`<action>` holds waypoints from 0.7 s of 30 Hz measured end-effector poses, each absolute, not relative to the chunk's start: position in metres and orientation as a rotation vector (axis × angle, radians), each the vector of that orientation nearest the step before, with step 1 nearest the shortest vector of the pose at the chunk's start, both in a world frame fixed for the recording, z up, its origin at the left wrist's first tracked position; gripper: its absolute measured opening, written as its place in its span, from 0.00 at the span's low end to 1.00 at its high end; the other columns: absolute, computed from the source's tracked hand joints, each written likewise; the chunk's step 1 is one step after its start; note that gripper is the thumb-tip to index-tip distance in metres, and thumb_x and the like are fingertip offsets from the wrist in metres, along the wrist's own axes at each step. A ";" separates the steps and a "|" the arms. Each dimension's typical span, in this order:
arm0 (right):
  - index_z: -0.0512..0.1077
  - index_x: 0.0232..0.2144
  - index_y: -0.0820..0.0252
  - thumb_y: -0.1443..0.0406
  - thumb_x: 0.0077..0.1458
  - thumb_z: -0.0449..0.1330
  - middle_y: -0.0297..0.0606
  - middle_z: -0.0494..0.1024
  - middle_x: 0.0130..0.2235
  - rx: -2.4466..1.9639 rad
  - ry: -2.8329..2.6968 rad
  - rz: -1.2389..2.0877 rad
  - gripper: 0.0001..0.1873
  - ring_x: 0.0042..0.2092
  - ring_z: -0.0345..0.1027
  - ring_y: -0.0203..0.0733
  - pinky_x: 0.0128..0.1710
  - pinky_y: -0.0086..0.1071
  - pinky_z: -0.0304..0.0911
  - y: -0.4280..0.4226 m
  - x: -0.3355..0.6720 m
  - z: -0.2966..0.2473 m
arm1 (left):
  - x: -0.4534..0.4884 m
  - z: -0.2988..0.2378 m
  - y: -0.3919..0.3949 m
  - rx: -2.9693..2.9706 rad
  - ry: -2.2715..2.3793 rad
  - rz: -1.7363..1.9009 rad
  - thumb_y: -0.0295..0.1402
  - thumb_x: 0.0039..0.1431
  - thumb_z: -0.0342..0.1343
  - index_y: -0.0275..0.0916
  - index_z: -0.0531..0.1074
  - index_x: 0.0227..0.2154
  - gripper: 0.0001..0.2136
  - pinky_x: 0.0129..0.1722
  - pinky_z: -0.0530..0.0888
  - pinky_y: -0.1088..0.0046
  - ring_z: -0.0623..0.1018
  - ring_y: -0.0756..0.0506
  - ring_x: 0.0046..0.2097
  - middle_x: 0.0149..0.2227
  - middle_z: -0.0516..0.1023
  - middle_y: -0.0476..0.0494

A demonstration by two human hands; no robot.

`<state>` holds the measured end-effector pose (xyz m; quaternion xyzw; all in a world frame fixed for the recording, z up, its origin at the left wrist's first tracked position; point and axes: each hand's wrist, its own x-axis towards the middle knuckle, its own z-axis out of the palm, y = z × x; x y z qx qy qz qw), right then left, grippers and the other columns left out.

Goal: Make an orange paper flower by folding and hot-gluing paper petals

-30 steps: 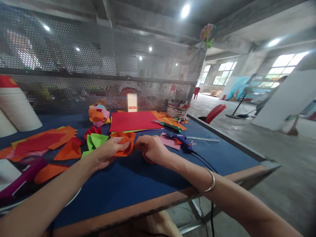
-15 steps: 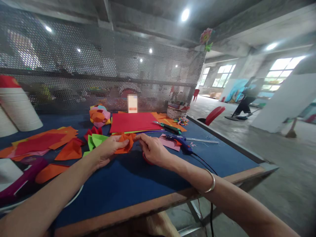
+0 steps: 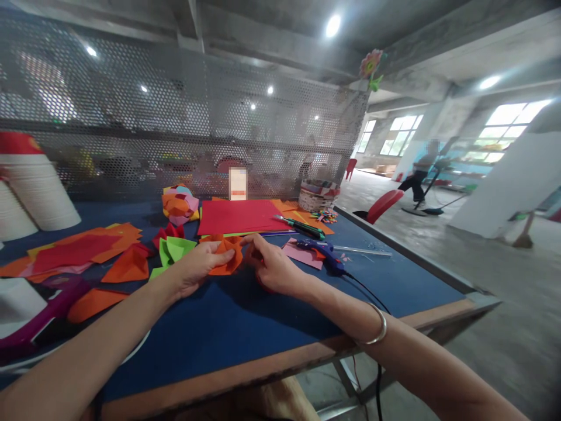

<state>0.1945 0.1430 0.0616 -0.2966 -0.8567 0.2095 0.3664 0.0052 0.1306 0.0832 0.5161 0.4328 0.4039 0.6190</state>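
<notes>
My left hand (image 3: 202, 264) pinches a folded piece of orange paper (image 3: 231, 262) between thumb and fingers, above the blue tabletop. Close on its right, my right hand (image 3: 274, 268) is curled, its index finger reaching to the paper's edge. A bit of something red shows beneath the right palm, mostly hidden, so I cannot tell what it is. Folded green paper (image 3: 173, 250) lies just beyond my left wrist. Left of it are folded orange pieces (image 3: 127, 266). A blue glue gun (image 3: 326, 252) rests to the right of my right hand, partly over pink paper (image 3: 295, 251).
Behind my hands lies a stack of red sheets (image 3: 239, 216) with a utility knife (image 3: 302, 227) on its right edge. A paper ball (image 3: 179, 204), a woven basket (image 3: 319, 196) and white cup stacks (image 3: 48, 193) line the back. A purple tool (image 3: 52, 316) sits front left. A person (image 3: 423, 172) stands beyond.
My right fingers have shifted slightly against the orange paper, and less of the red thing under the palm shows. The view has swung a little left. The person in the background has changed stance.
</notes>
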 end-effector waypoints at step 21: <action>0.69 0.33 0.63 0.76 0.48 0.55 0.37 0.75 0.33 -0.841 -2.293 0.478 0.10 0.32 0.67 0.35 0.33 0.28 0.62 0.142 0.195 0.061 | 0.001 0.072 0.138 1.311 0.985 1.020 0.41 0.37 0.71 0.36 0.77 0.26 0.16 0.35 0.71 0.71 0.77 0.46 0.30 0.25 0.79 0.46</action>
